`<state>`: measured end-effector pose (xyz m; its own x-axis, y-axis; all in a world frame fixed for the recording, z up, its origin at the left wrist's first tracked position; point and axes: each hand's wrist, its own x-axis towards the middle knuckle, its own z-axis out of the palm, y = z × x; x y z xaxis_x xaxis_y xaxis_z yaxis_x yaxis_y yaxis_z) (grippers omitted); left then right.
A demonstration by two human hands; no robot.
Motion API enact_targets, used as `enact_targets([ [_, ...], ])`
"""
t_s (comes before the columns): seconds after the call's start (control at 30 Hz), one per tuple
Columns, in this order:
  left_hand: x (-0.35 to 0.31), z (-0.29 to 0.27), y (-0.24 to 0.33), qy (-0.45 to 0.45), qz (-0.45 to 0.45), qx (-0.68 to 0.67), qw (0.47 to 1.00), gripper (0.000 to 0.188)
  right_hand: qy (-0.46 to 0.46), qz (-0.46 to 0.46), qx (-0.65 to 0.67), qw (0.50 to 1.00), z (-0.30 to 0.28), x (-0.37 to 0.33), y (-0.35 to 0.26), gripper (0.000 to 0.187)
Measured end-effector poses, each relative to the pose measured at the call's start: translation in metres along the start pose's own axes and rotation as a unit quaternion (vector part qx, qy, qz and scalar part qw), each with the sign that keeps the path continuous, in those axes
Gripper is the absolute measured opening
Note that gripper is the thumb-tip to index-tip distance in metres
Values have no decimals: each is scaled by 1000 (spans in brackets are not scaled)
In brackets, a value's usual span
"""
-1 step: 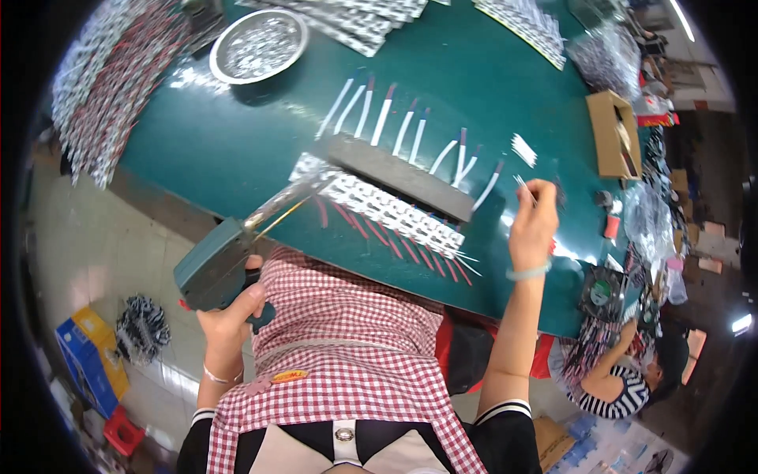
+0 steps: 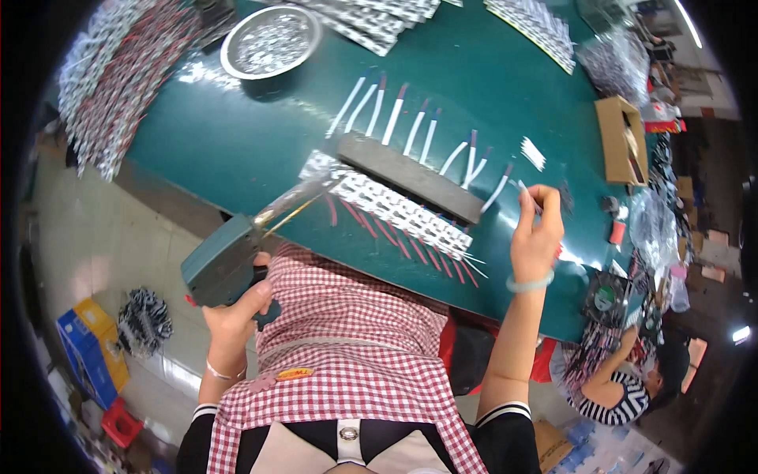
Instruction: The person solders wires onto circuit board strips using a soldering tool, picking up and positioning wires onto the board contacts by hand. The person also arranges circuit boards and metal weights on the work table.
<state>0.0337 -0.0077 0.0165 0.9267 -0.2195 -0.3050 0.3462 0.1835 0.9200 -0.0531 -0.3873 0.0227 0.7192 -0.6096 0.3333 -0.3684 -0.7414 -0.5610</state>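
My left hand [image 2: 237, 312] is wrapped round the handle of a green soldering gun [image 2: 223, 261]. The gun's long metal nose reaches up to the left end of a white strip of small parts [image 2: 403, 207]; whether its tip touches cannot be made out. Red wires [image 2: 391, 237] stick out along the strip's near side. Behind it lies a grey bar [image 2: 410, 175], and white wires with dark ends [image 2: 395, 114] fan out beyond. Right of the bar, my right hand [image 2: 538, 237] is closed in a pinch, with thin short white wires showing at its fingertips. A small bunch of white wires [image 2: 534, 154] lies just beyond it.
A metal bowl of small shiny parts [image 2: 271, 43] stands at the far left, beside a heap of wired strips [image 2: 126, 79]. More strips lie along the far edge. A cardboard box [image 2: 621, 142] and plastic bags sit at the right. A co-worker [image 2: 616, 387] sits at lower right.
The whole view has shifted slightly. My right hand has moved a little toward the bar's right end, and less of the white wires shows at its fingertips. The soldering gun stays at the strip.
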Motion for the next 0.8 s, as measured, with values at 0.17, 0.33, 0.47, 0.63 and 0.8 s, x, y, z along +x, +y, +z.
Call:
enact_targets([
  [0.17,-8,2,3,-16,-11,74,997,39,-51,-168,154,972,36,-32,-70,23],
  [0.33,-14,-5,1,-12,49,200,979,28,-90,-191,174,962,70,-39,-80,21],
  [0.47,-7,-7,0,-50,101,276,955,25,-103,-211,158,959,78,-36,-86,22],
  [0.63,2,0,10,-107,190,344,913,22,-109,-222,144,958,87,-35,-89,22],
  [0.8,4,-2,7,-127,229,354,898,25,-108,-246,114,956,89,-37,-89,23],
])
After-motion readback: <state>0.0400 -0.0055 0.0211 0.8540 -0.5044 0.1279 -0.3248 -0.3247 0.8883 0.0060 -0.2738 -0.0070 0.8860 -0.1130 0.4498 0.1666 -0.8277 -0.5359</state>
